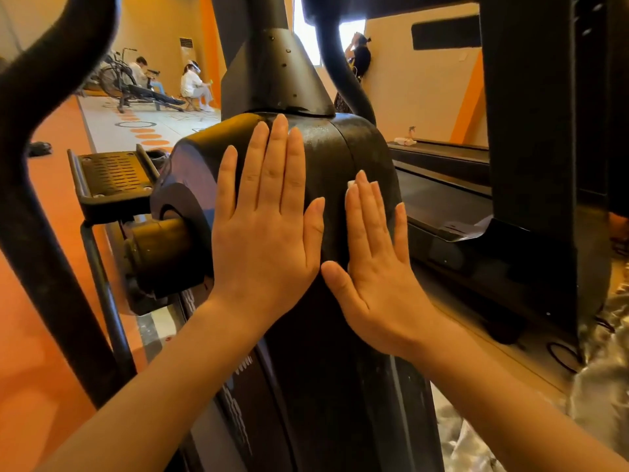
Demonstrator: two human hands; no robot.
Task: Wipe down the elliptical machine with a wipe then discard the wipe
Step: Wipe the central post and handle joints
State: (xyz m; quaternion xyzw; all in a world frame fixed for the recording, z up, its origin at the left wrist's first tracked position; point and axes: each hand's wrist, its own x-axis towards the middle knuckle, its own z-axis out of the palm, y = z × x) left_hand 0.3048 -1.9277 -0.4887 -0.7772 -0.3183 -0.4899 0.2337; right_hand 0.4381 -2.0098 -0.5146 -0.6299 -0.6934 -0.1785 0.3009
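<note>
The wiping step is judged to be in hand, with discarding not yet begun. The elliptical machine (326, 335) fills the middle of the view, and its rounded black flywheel housing (360, 144) is being worked on, the shroud of the upright column (272, 69) rising just above it. To the right, close beside the machine, a treadmill (449, 206) is seen with its dark upright frame (531, 131); a small white object, too small to identify, lies on the far deck. To the left, a curved black handlebar arm (41, 165) crosses the foreground, and a slotted foot pedal (112, 175) is set against the crank hub (177, 212). The orange floor (51, 335) lies beyond, with seated people far off.

The left hand (269, 226) is laid flat on the top of the housing, fingers straight, nothing gripped. The right hand (374, 267) is pressed flat on the housing's right flank, fingers straight, with the white wipe (350, 184) trapped beneath them; only a corner shows at the fingertips.

The next move is judged to call for steady palm pressure, so the wipe is dragged rather than left behind. Reach down the right flank is likely cramped by the treadmill, and the left side by the crank and pedal
</note>
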